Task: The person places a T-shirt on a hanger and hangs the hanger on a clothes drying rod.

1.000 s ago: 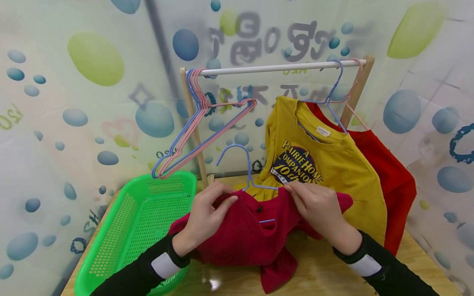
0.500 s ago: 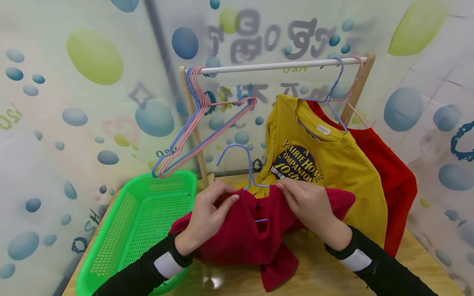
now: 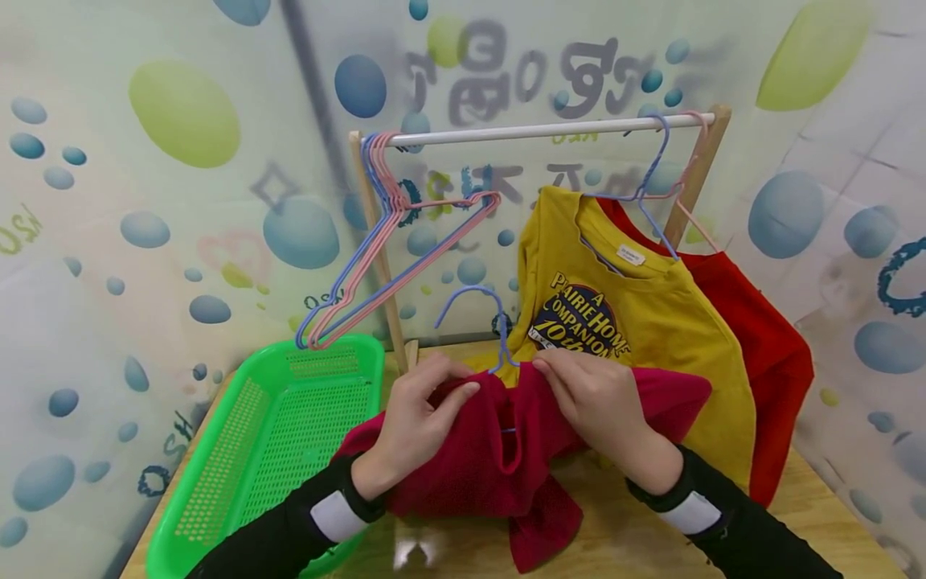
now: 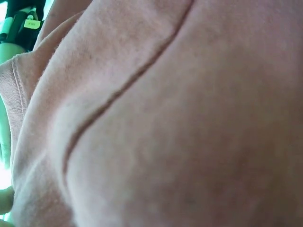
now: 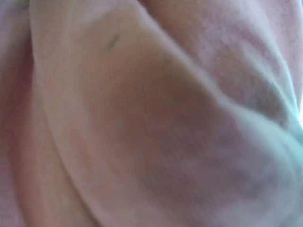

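Note:
A crimson shirt (image 3: 456, 478) is bunched over the table, with a blue hanger (image 3: 503, 344) inside its neck. The hanger's hook stands up above the collar, and a short piece of its bar shows in the neck opening. My left hand (image 3: 412, 430) pinches the shirt at the left of the collar. On the other side, my right hand (image 3: 604, 406) pinches the cloth close to the hanger's neck. Shirt fabric (image 4: 156, 118) fills most of the left wrist view, and blurred cloth (image 5: 156, 123) fills the right one. The hanger's arms are mostly hidden under the shirt.
A rack with a white rail (image 3: 535, 133) stands behind. Blue and pink hangers (image 3: 396, 201) hang at its left. A yellow shirt (image 3: 651, 322) and a red shirt (image 3: 777, 354) hang at its right. A green basket (image 3: 311, 434) sits left on the wooden table (image 3: 637, 531).
My right hand has moved left along the collar, narrowing the neck opening. My left hand and the hanger hook have shifted slightly right. Both hands keep their grip on the shirt.

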A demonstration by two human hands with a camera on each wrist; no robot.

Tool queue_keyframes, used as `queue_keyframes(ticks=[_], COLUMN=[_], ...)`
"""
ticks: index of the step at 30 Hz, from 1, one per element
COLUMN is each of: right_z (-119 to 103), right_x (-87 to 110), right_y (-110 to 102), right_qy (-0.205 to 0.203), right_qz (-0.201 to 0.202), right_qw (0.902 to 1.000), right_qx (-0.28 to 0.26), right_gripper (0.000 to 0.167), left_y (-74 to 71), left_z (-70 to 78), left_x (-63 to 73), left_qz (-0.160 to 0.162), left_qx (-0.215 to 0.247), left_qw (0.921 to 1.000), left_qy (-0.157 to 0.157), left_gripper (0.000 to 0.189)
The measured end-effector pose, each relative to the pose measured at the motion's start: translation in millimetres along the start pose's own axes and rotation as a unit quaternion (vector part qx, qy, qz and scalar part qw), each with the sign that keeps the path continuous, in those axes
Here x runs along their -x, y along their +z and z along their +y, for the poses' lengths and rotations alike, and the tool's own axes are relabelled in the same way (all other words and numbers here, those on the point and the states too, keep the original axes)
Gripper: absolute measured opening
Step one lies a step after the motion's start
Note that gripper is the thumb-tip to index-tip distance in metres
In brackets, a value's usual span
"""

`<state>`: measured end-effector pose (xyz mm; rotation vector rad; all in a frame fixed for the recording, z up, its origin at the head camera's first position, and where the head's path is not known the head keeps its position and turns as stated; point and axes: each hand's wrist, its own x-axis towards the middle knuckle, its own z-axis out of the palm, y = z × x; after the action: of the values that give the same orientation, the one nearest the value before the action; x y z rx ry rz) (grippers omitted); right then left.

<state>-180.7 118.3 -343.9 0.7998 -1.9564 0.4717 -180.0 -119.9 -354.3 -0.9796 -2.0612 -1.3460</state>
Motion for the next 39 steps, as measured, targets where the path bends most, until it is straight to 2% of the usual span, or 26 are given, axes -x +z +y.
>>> queue_keyframes(ticks=[9, 17, 21, 26, 32, 35, 39], right_z=[-4.7, 1.9, 6.9, 9.0, 11.9, 15.4, 19.0], right_x=[-2.2, 0.2, 1.9, 7.8, 17.0, 20.8, 24.9], right_y=[-3.0, -8.2, -5.0, 1.9, 5.4, 5.1, 4.6], right_qy=[0.004, -0.011, -0.017, 0.007, 0.035, 0.045, 0.055], right_qz=[-0.025, -0.070, -0.057, -0.028, -0.001, 0.007, 0.012], right_qw=[0.9997, 0.9967, 0.9980, 0.9996, 0.9993, 0.9989, 0.9983], right_qx=[-0.003, -0.041, -0.022, -0.008, -0.009, -0.016, -0.018], right_gripper=[0.049, 0.050, 0.047, 0.047, 0.050, 0.052, 0.053], left_y=[7.9, 8.7, 8.4, 7.2, -3.5, -17.5, -41.2], left_z=[1.1, -1.4, -1.5, 0.4, 5.7, 6.2, 2.4], left_x=[-3.8, -8.3, -13.2, -21.4, -25.3, -22.4, -16.2], left_qz=[-0.006, -0.034, -0.058, -0.075, -0.106, -0.105, -0.086], left_qx=[0.006, -0.005, -0.023, -0.049, -0.134, -0.150, -0.147], left_qw=[0.9999, 0.9994, 0.9980, 0.9959, 0.9850, 0.9830, 0.9808], left_qy=[0.012, -0.008, -0.007, 0.003, 0.018, -0.013, -0.095], left_gripper=[0.004, 0.004, 0.006, 0.007, 0.017, 0.023, 0.022])
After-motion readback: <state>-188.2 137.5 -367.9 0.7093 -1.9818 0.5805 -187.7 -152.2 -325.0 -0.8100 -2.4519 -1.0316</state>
